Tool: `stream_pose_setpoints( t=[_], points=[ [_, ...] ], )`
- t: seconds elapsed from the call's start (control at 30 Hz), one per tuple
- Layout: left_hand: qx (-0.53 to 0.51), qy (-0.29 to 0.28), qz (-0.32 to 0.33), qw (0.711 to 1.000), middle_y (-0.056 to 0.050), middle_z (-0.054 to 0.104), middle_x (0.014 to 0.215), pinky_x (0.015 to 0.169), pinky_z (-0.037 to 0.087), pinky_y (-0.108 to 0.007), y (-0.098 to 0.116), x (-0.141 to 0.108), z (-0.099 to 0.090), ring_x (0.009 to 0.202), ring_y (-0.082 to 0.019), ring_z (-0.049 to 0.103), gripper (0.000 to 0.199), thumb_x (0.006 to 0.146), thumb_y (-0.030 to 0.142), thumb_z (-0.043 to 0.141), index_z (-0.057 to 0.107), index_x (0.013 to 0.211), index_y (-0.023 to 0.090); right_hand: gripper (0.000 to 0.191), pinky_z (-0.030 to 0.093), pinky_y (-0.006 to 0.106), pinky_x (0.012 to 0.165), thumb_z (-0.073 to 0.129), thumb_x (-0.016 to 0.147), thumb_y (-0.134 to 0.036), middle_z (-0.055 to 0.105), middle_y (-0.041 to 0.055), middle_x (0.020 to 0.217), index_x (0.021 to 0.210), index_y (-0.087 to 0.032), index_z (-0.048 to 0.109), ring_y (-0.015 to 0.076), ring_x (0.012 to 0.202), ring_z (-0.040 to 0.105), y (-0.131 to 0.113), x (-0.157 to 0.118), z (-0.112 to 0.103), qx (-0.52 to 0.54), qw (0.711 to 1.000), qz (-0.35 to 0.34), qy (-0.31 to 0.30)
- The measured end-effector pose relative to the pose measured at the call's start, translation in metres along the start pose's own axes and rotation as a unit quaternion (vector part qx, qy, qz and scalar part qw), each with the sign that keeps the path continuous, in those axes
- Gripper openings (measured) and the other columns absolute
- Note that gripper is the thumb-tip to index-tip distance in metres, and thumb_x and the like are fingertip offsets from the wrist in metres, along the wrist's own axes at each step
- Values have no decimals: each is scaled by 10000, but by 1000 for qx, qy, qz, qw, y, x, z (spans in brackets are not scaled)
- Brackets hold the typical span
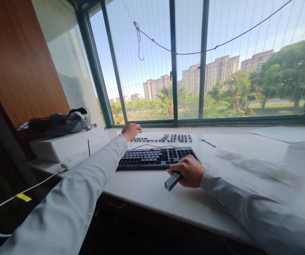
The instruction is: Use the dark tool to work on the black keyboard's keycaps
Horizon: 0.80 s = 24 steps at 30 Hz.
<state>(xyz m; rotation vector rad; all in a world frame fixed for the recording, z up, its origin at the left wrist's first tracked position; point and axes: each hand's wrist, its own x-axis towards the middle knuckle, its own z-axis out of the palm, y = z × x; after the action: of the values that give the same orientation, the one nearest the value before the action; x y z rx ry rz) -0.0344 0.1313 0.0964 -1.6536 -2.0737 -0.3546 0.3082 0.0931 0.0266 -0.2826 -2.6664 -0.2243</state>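
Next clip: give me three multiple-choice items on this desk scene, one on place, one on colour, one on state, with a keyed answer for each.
1. Where does the left hand rest?
A. beside the row of loose keys behind the keyboard
B. on the white box
C. on the blue pen

2. What colour is the keyboard?
A. white
B. black
C. red

3. What is the right hand doing?
A. lying flat and empty
B. pressing the window
C. gripping a small dark tool

Answers:
1 A, the hand sits at the left end of the loose keys.
2 B, its frame and keys are black.
3 C, fingers are curled round the tool.
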Motion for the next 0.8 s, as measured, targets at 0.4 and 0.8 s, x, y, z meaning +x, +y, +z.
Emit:
stream_pose_setpoints(
  t=[0.4,0.8],
  points=[
    [55,-137,67,987,9,699,987,823,388,-276,7,71,69,927,-193,602,224,745,426,639,690,914,288,252,292,264,609,437,854,-294,613,-6,574,650,-196,548,104,487,512,1,2,-2,37,998,-31,-36],
    [53,-145,88,984,-18,631,1092,801,397,-254,13,88,110,929,-185,586,208,715,419,685,714,851,263,267,284,265,592,437,845,-316,578,-14,531,618,-186,493,95,466,483,-8,3,3,58,997,-45,-4]
  ],
)
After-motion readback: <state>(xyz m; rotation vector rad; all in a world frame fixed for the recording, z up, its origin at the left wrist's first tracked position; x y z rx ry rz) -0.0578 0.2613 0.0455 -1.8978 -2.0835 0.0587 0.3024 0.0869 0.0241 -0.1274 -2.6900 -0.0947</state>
